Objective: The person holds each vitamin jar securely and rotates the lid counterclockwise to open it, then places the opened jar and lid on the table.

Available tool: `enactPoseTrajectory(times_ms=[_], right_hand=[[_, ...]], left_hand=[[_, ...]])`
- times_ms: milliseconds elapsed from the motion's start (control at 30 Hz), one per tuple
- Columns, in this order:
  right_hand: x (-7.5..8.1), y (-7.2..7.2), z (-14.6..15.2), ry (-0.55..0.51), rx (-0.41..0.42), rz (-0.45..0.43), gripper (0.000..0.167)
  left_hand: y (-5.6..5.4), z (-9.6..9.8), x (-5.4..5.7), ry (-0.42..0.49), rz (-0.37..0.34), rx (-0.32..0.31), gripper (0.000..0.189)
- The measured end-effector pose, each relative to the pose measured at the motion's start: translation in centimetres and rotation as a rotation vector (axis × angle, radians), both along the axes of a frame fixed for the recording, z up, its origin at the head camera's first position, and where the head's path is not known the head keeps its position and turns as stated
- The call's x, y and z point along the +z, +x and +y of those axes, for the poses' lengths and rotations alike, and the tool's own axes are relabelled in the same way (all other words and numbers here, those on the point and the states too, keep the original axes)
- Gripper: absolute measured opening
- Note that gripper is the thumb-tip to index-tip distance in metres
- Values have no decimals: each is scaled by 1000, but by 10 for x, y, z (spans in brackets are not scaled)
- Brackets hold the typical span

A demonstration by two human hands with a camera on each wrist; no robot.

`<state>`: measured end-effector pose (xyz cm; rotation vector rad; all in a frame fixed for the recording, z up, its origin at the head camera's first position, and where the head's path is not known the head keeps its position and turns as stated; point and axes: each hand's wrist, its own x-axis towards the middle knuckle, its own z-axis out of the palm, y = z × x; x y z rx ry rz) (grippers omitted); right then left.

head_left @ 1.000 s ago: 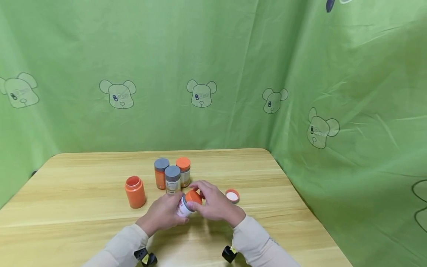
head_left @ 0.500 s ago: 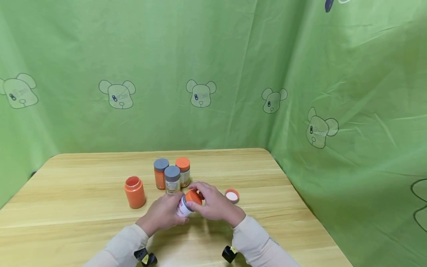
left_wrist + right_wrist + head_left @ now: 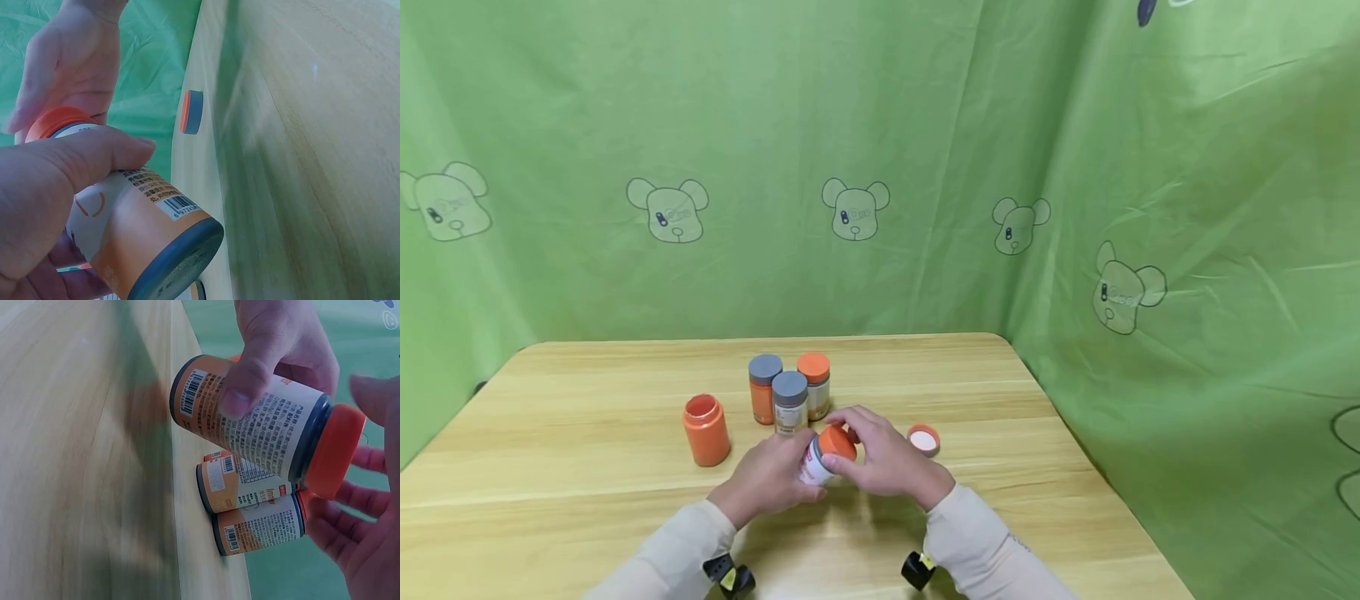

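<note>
My left hand point(image 3: 769, 477) grips a labelled jar point(image 3: 250, 419) round its body, the thumb lying across the label. The jar is tilted above the table, its dark base point(image 3: 178, 262) facing the left wrist camera. On its mouth sits an orange lid point(image 3: 837, 442) over a dark grey band. My right hand point(image 3: 883, 457) holds this lid, thumb on one side and fingers on the other. To the right of that hand, a loose lid point(image 3: 923, 439) lies on the table with its white inside facing up.
An orange jar point(image 3: 706, 432) stands without a lid at the left. Behind the hands three capped jars stand close together: one with a grey lid point(image 3: 765, 368), another with a grey lid point(image 3: 790, 388), and one with an orange lid point(image 3: 814, 367). Green curtain point(image 3: 760, 275) surrounds the wooden table point(image 3: 587, 433).
</note>
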<state>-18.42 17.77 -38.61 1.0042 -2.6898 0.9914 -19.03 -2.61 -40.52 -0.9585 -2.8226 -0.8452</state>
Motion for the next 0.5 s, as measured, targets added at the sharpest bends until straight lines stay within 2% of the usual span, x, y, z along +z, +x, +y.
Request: enactPoseTrajectory(times_ms=[233,500], right_hand=[[-1,-2,-2,23,-52,-37,45],[0,-4,-2,2,-5,-60,38]], left_hand=[[0,-1,-1,-5,8,-2,56],[-3,-2,1,-23,-6,1,58]])
